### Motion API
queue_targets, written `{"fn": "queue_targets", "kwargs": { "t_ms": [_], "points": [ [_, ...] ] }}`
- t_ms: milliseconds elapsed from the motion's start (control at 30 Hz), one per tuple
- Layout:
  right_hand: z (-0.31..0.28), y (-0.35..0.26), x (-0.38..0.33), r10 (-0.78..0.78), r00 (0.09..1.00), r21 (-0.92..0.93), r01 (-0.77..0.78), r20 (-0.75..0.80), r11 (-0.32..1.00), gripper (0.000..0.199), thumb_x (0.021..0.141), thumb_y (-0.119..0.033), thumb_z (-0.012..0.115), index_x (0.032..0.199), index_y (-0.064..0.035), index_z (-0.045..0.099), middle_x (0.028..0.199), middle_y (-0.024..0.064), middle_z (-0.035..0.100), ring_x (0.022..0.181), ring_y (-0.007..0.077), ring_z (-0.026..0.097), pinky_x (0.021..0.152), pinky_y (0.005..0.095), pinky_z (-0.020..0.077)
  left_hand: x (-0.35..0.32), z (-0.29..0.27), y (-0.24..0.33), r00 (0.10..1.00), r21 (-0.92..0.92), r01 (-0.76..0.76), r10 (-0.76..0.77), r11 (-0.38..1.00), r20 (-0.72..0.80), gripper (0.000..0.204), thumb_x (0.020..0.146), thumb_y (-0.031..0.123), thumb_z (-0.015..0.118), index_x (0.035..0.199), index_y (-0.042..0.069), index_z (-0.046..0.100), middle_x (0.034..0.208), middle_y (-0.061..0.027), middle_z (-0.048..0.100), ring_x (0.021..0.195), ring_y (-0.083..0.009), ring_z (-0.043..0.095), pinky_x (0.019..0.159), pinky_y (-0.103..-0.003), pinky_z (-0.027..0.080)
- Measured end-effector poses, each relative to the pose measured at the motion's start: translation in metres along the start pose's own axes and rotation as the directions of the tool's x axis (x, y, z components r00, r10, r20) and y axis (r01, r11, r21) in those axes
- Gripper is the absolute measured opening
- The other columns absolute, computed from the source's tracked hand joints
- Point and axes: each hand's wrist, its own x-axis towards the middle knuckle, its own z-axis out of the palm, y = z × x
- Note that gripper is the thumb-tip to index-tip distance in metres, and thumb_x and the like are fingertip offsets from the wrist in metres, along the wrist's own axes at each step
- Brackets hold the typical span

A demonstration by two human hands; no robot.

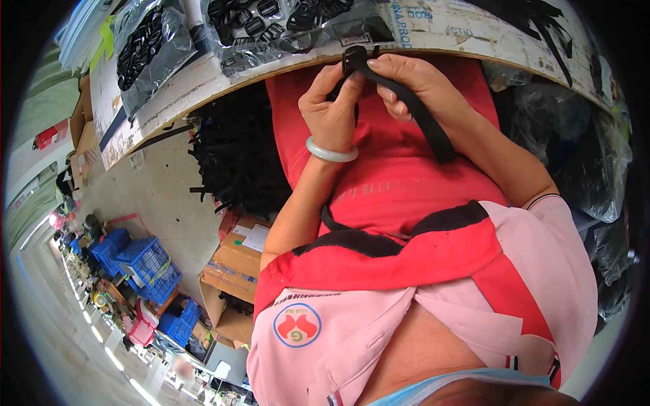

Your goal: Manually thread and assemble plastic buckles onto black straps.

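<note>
A flat black strap (pixel 423 114) curves down to the right, its wide end hanging free; its upper end meets a small black buckle (pixel 352 59), partly hidden, near the table (pixel 437 37) edge.

Head-worn fisheye, facing down, close

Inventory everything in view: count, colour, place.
buckle: 1, black, upper centre
strap: 1, black, below buckle
table: 1, whitish, top
buckle bags: 2+, clear, table
loose straps: several, black, table right
strap pile: 1, black, under table
cardboard boxes: several, brown, left
crates: 3+, blue, left
plastic bags: several, clear, right
distant clutter: uncountable, mixed, left
apron: 1, red, worn
shirt: 1, pink, worn
bracelet: 1, pale green, left wrist
left hand: 1, bare, at buckle
right hand: 1, bare, at strap
</note>
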Motion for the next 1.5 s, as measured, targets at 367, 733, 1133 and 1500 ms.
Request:
{"fn": "queue_targets", "kwargs": {
  "t_ms": [367,733,1133,1500],
  "points": [
    [-0.018,0.004,0.024,-0.136,0.990,-0.149,0.131,-0.025,0.980,0.023,0.095,-0.029,0.057,0.093,-0.0054,0.058,0.075,0.0015,0.061,0.061,0.0061,0.058,0.055,0.0161,0.0472,0.011,-0.013,-0.009,0.925,0.308,-0.377,0.342,0.874,0.164,0.020,0.079,-0.007,0.066,0.099,-0.004,0.067,0.086,-0.0086,0.065,0.077,-0.0145,0.061,0.070,-0.023,0.048],
    [-0.010,0.016,0.020,-0.738,0.626,-0.769,0.593,0.252,0.240,0.014,0.089,-0.017,0.064,0.086,-0.0033,0.064,0.068,-0.0015,0.056,0.059,0.0058,0.051,0.059,0.0180,0.0416,0.007,-0.023,0.007,0.841,-0.313,0.538,-0.521,0.783,0.143,0.024,0.087,0.014,0.066,0.104,-0.002,0.065,0.074,-0.0052,0.063,0.052,-0.0093,0.054,0.037,-0.020,0.034],
    [-0.009,-0.002,0.011,-0.129,0.990,-0.711,0.051,-0.056,0.701,0.025,0.090,-0.025,0.063,0.075,-0.0053,0.059,0.057,-0.0041,0.050,0.048,0.0018,0.042,0.042,0.0182,0.0294,-0.005,-0.017,0.005,0.988,-0.036,0.153,-0.153,0.988,-0.012,0.015,0.082,0.004,0.071,0.096,-0.001,0.071,0.073,0.0036,0.062,0.061,-0.0022,0.050,0.052,-0.017,0.037],
    [-0.019,0.015,0.046,0.036,0.999,-0.463,-0.018,0.029,0.886,0.019,0.092,-0.025,0.060,0.090,-0.0055,0.061,0.068,-0.0048,0.052,0.052,0.0016,0.042,0.046,0.0169,0.0329,-0.019,-0.059,0.039,0.965,-0.006,0.262,-0.261,0.965,0.033,0.013,0.083,0.007,0.069,0.094,-0.001,0.070,0.066,0.0018,0.058,0.055,-0.0037,0.048,0.048,-0.017,0.033]
  ]
}}
